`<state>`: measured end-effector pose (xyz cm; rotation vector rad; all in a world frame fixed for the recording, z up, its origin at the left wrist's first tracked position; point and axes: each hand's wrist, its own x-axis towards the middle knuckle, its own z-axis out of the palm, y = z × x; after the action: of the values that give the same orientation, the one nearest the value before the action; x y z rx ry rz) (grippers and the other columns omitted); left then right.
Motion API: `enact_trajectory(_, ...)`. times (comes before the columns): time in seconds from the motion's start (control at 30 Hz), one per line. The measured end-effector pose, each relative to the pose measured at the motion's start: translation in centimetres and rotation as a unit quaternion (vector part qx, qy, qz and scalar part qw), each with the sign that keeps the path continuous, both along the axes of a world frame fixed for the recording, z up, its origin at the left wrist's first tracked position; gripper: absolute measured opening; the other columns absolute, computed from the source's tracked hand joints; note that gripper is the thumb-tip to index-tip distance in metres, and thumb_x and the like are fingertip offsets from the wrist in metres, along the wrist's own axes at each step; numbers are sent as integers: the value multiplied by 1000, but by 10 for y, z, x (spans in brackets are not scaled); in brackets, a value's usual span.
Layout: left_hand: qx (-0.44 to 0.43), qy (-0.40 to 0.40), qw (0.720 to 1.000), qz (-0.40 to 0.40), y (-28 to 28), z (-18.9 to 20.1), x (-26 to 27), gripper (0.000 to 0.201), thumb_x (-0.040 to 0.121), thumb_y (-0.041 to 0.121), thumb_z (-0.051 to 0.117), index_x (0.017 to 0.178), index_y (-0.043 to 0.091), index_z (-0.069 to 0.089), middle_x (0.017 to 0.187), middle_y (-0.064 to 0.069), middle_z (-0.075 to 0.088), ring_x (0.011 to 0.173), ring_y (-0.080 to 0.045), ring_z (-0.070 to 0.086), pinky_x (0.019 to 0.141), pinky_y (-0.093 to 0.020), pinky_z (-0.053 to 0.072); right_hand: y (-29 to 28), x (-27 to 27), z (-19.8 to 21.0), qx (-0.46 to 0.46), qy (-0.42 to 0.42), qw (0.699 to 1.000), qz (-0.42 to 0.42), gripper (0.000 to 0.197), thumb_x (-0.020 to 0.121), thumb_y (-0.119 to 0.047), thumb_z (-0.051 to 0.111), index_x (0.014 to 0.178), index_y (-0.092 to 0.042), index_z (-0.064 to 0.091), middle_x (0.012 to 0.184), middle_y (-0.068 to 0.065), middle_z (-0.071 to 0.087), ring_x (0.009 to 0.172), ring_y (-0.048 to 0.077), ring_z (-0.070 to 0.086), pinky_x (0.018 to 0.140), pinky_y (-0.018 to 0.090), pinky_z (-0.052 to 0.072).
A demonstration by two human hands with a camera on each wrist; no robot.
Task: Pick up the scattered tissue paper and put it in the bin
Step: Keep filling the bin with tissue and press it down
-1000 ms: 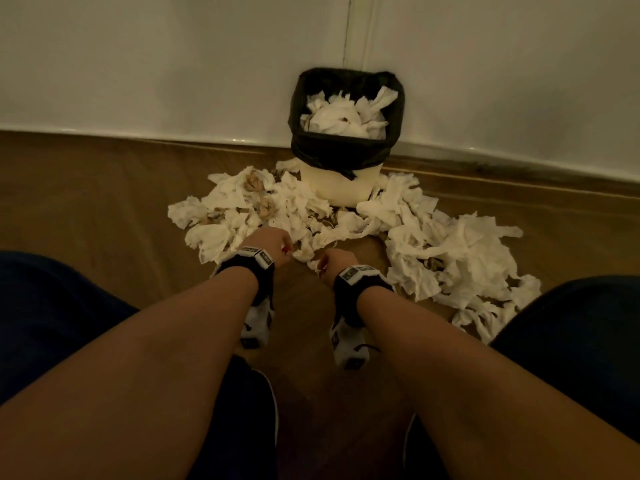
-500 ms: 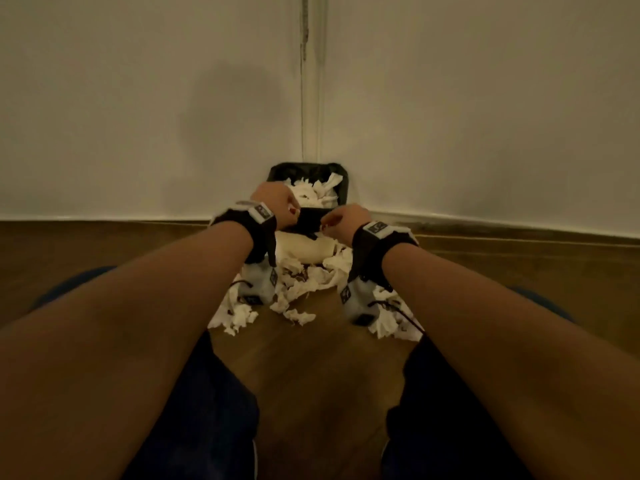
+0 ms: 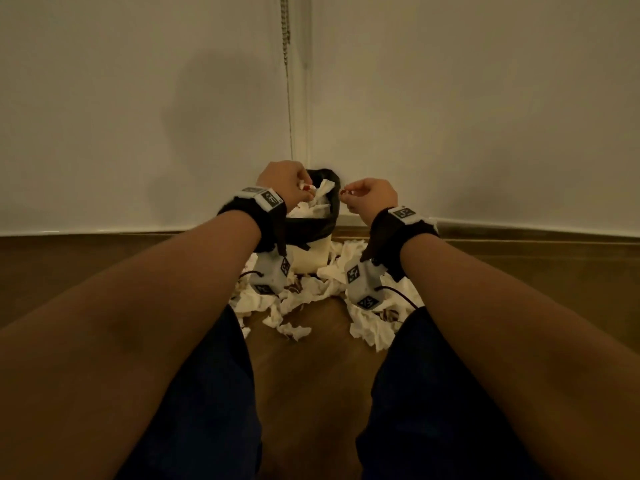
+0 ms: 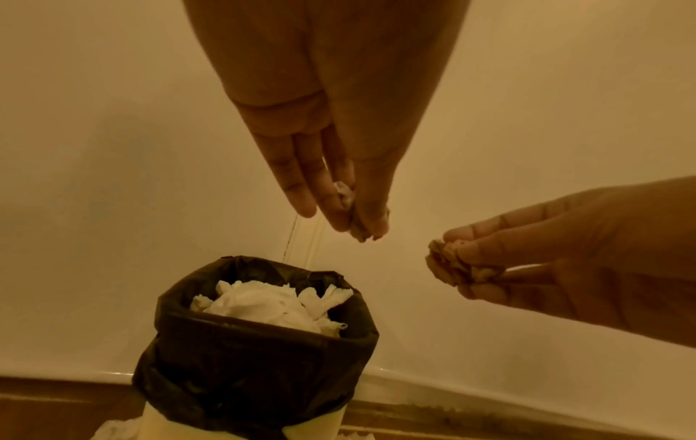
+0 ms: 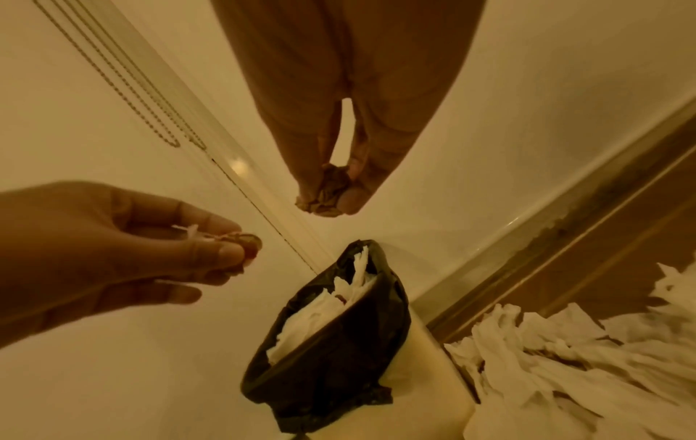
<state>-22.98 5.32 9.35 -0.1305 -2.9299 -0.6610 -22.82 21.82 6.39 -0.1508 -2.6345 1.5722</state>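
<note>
A cream bin [image 3: 310, 256] lined with a black bag [image 4: 260, 351] stands against the wall, heaped with white tissue [image 4: 275, 306]. My left hand [image 3: 284, 184] hovers above the bin's rim and pinches a small crumpled scrap [image 4: 359, 230] between thumb and fingertips. My right hand [image 3: 372, 196], just right of the bin, pinches a brownish crumpled wad [image 5: 327, 193], which the left wrist view shows too [image 4: 448, 263]. White tissue paper [image 3: 367, 327] lies scattered on the wooden floor around the bin's base.
The bin stands by a white wall with a vertical seam and a hanging bead chain [image 3: 285, 32]. A baseboard [image 3: 519, 233] runs along the floor's edge. My knees in dark trousers [image 3: 214, 393] flank a bare strip of floor [image 3: 311, 393].
Both hands have risen from the tissue pile on the floor to above the bin, each carrying a small scrap. The head view has tilted up toward the wall.
</note>
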Motion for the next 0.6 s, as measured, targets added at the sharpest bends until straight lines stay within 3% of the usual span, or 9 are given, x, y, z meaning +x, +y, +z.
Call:
enact_trajectory(0.13,-34,-23,998,-39,6,-17,-15,24,80,24,71,102,14,66,109,-4,65,102,-20,59,81,-27,45,-2,-16,-17,63,-5,998,9,12,83,-20,69,93,-14,72,94,7,68,99,23,64,90,34,51)
enact_trajectory(0.27,-40,-43,997,-56,7,-34,-30,21,86,21,64,105,14,64,110,-5,65,104,-22,59,93,-38,48,-7,-31,-29,111,13,993,36,18,85,-16,66,102,-12,72,104,11,70,99,23,64,83,24,47)
enact_trajectory(0.37,-44,-45,996,-58,5,-47,-42,21,88,20,63,107,14,65,112,-6,65,105,-22,59,94,-32,46,-13,-42,-38,158,41,986,39,20,86,-16,66,105,-13,72,112,14,64,100,25,62,84,24,46)
enact_trajectory(0.47,-44,-42,997,-50,0,-61,-51,23,87,20,64,109,14,68,118,-9,57,104,-24,57,85,-24,41,-18,-51,-47,208,57,976,40,22,89,-14,60,108,-14,70,117,14,51,102,26,55,82,19,39)
enact_trajectory(0.6,-58,-39,997,-26,-10,-83,-58,29,87,24,63,115,14,66,126,-11,44,110,-26,51,89,-27,39,-27,-57,-60,235,58,967,84,25,92,-6,52,111,-9,68,119,14,46,102,26,54,87,18,38)
